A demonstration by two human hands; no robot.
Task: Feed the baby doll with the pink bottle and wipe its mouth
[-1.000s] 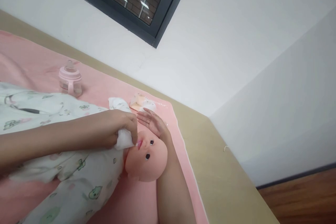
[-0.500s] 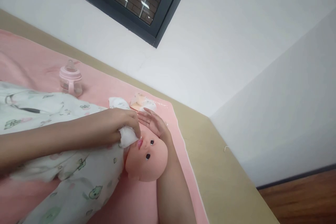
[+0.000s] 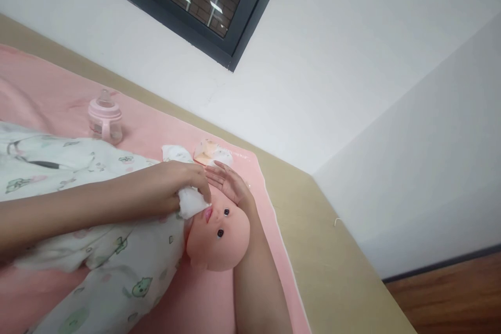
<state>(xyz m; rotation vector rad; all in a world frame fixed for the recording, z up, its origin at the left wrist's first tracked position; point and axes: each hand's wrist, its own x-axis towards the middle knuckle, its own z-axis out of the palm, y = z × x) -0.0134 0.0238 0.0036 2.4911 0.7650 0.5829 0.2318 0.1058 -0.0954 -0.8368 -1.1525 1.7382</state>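
Note:
A baby doll [image 3: 229,248] lies on its back, face turned up, dressed in a white printed garment [image 3: 129,276]. My left hand [image 3: 188,180] reaches in from the left, its fingers closed on a crumpled white wipe [image 3: 191,202] at the corner of the doll's pink mouth. Whether the wipe is tissue or cloth cannot be told. My right hand [image 3: 230,182] lies palm up beyond the doll's head, fingers stretched out and holding nothing. Its forearm curves around the crown of the head, seeming to touch it.
A pink baby bottle [image 3: 105,117] with handles stands on the pink mat [image 3: 148,128] behind the doll. Near my right fingertips lie a printed packet [image 3: 207,151] and a folded white printed cloth [image 3: 178,153]. A beige surface [image 3: 313,229] borders the mat, with white walls and a window beyond.
The wipe has shifted slightly at the doll's mouth, with a tiny movement of my left fingers. The doll's head and my right hand are nearly unmoved.

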